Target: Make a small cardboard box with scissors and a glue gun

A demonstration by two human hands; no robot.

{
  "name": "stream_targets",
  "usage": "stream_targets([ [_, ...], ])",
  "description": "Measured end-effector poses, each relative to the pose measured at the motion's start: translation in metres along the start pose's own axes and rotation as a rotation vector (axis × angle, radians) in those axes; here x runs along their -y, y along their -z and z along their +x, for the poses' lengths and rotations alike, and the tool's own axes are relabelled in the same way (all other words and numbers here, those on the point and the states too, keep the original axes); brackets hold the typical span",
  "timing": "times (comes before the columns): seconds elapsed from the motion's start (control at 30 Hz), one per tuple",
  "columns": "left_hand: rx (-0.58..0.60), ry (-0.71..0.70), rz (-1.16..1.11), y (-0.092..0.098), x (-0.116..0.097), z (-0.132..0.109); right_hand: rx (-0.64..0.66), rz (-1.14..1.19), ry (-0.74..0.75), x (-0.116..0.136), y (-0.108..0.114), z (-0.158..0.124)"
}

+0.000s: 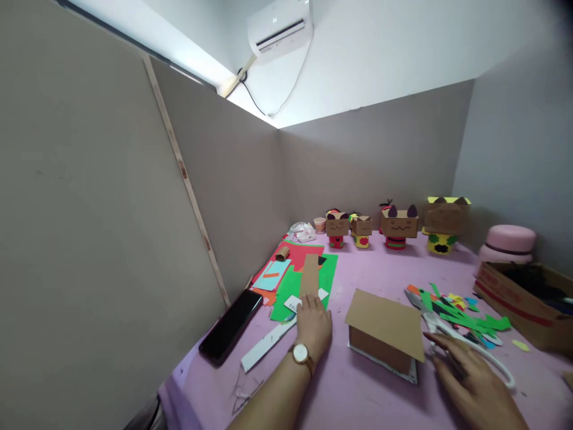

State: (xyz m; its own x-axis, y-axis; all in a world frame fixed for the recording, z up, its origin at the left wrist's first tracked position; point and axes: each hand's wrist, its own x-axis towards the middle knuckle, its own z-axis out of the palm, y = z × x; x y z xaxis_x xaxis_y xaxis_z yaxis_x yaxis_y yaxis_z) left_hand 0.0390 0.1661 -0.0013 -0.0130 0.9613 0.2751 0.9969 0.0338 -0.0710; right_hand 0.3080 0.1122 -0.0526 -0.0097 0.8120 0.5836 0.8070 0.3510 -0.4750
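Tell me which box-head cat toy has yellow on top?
The rightmost toy in the row of four: a yellow band tops its cardboard head; the other three have none.

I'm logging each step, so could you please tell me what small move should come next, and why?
Probably closing the right hand around the scissors and lifting them: it lies open on their handles, while the left hand rests its fingertips on the brown cardboard strip, well placed to steady it.
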Motion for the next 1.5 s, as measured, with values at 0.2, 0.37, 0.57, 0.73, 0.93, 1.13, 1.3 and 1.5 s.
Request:
stream_targets([
  [0.2,-0.001,0.004,0.088,-0.005,-0.005,0.005,0.026,-0.016,0.033,-0.007,-0.002,-0.001],
  [0.37,0.016,0.009,0.115,-0.007,-0.006,0.006,0.035,0.004,0.028,-0.011,-0.003,-0.003],
  [0.57,0.004,0.007,0.132,-0.005,-0.004,0.009,-0.004,-0.038,0.061,-0.013,-0.003,0.000],
  [0.73,-0.053,-0.007,0.067,-0.004,0.006,0.013,-0.035,-0.052,0.084,-0.010,-0.003,0.005],
  [0.93,-0.191,-0.157,-0.104,0.003,0.018,0.007,-0.069,0.068,-0.015,0.013,0.006,0.013],
  [1.13,-0.267,-0.274,-0.260,0.008,0.020,0.007,-0.131,0.088,-0.097,0.030,0.019,0.019],
  [1.3,-0.225,-0.326,-0.340,-0.001,0.023,0.011,-0.177,0.065,-0.133,0.029,0.020,0.020],
  [1.5,-0.162,-0.318,-0.336,0.000,0.022,0.010,-0.153,-0.025,-0.147,0.025,0.018,0.021],
])
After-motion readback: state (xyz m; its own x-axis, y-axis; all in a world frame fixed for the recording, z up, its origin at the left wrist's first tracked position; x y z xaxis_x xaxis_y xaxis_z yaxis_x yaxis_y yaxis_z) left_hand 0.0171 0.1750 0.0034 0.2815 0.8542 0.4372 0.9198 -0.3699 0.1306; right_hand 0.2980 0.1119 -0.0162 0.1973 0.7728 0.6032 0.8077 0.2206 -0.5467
